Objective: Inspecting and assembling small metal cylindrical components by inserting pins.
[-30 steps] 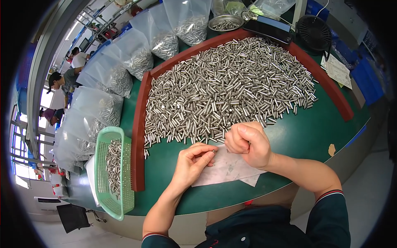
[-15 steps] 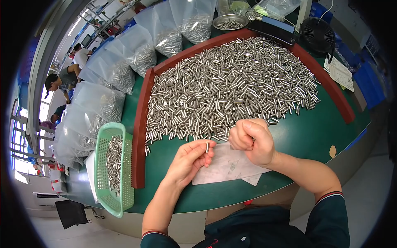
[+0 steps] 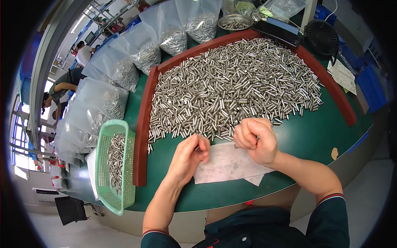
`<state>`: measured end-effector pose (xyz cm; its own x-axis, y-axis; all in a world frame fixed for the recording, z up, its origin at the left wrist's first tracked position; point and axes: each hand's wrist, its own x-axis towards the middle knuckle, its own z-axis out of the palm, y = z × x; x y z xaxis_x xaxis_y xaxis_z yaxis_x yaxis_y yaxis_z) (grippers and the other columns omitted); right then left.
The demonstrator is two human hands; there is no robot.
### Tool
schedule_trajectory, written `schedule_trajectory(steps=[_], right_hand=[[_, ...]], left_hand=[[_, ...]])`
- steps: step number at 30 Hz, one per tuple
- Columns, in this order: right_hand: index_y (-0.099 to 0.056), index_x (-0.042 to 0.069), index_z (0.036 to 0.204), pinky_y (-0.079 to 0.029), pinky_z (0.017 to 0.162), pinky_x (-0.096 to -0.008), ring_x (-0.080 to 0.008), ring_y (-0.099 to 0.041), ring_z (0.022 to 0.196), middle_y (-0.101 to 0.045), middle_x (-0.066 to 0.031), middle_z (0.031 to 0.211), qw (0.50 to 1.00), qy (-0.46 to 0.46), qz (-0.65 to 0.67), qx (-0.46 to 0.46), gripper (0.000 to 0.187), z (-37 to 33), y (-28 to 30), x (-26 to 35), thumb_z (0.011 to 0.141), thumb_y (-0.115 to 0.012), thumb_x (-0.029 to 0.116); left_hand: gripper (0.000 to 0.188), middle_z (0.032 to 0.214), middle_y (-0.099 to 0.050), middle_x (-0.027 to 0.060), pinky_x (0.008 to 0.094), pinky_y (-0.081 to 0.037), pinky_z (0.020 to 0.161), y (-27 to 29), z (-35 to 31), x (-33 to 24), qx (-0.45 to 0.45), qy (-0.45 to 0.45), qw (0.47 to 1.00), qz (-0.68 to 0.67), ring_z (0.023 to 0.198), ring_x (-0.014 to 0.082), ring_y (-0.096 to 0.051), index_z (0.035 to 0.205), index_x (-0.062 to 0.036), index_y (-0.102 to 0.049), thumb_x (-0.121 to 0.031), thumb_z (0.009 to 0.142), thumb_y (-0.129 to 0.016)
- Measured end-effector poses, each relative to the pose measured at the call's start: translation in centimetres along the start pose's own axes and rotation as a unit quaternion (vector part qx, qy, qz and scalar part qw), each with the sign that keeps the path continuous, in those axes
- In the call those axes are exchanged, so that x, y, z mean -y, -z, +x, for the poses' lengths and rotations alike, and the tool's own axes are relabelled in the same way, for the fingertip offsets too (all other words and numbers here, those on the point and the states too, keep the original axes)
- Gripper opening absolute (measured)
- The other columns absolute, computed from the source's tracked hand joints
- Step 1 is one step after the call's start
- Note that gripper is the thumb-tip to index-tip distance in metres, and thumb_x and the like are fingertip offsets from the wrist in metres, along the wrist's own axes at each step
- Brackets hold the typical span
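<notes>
A large heap of small metal pins [image 3: 231,87] covers the green table [image 3: 306,138] in front of me. My left hand [image 3: 187,159] hovers at the left end of a pale, smudged cloth [image 3: 223,164]. Its fingers are curled toward the thumb, and no pin shows between them. Over the cloth's far right part, my right hand [image 3: 257,139] is closed like a fist, near the heap's front edge. The curled fingers hide whatever it may hold. The two hands are apart, facing each other.
Red-brown rails [image 3: 141,136] border the heap. Left of them stands a green plastic basket [image 3: 128,165] partly filled with pins. Clear bags of pins [image 3: 134,74] line the far left. A metal bowl [image 3: 235,24], a phone-like black device [image 3: 276,33] and a black fan [image 3: 321,38] sit behind.
The pin that stood upright at my left fingertips is out of sight, and those fingers have curled in. My right hand stays closed. The whole view has shifted slightly.
</notes>
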<state>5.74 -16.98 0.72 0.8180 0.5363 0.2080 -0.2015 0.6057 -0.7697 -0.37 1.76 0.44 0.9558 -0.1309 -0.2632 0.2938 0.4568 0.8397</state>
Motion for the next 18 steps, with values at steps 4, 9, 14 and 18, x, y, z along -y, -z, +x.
schedule_trajectory(steps=[4, 9, 14, 18], right_hand=[[-0.028, 0.009, 0.049, -0.019, 0.041, -0.0248, -0.0093, -0.022, 0.039, -0.028, -0.0001, 0.042, 1.0, -0.002, -0.008, -0.01, 0.038, 0.2, -0.1, -0.1, 0.084, -0.035, 0.021], [-0.028, 0.009, 0.05, -0.02, 0.041, -0.0248, -0.0093, -0.022, 0.039, -0.028, 0.0002, 0.042, 1.0, -0.002, -0.013, -0.011, 0.038, 0.1, -0.1, -0.1, 0.085, -0.035, 0.021], [-0.028, 0.009, 0.049, -0.02, 0.041, -0.0249, -0.0091, -0.021, 0.039, -0.028, 0.0002, 0.043, 1.0, 0.002, -0.015, -0.008, 0.038, 0.1, -0.1, -0.2, 0.085, -0.035, 0.02], [-0.028, 0.009, 0.049, -0.02, 0.041, -0.0247, -0.009, -0.021, 0.039, -0.028, 0.0003, 0.043, 1.0, 0.003, -0.019, -0.009, 0.038, 0.0, -0.3, 0.0, 0.085, -0.035, 0.02]], left_hand=[[0.01, 0.057, -0.041, -0.0016, 0.0243, -0.034, 0.046, -0.9, 0.5, 0.5, -0.112, -0.136, 0.876, 0.449, 0.05, 0.0107, -0.042, 0.072, -0.0011, -0.056, -0.008, 0.077, -0.06], [0.015, 0.06, -0.044, 0.0072, 0.0316, -0.038, 0.049, -1.1, 2.3, 0.9, -0.03, -0.337, 0.64, 0.69, 0.053, 0.0213, -0.046, 0.082, -0.0052, -0.059, -0.002, 0.069, -0.062], [0.01, 0.064, -0.041, 0.0089, 0.0361, -0.039, 0.054, -1.3, 2.5, 0.5, 0.009, -0.302, 0.635, 0.712, 0.061, 0.0255, -0.047, 0.078, -0.0035, -0.055, -0.005, 0.07, -0.06], [0.009, 0.069, -0.045, 0.0093, 0.0354, -0.04, 0.054, -1.4, 2.1, 0.6, 0.006, -0.306, 0.642, 0.703, 0.06, 0.0252, -0.047, 0.079, -0.0029, -0.054, -0.004, 0.072, -0.059]])
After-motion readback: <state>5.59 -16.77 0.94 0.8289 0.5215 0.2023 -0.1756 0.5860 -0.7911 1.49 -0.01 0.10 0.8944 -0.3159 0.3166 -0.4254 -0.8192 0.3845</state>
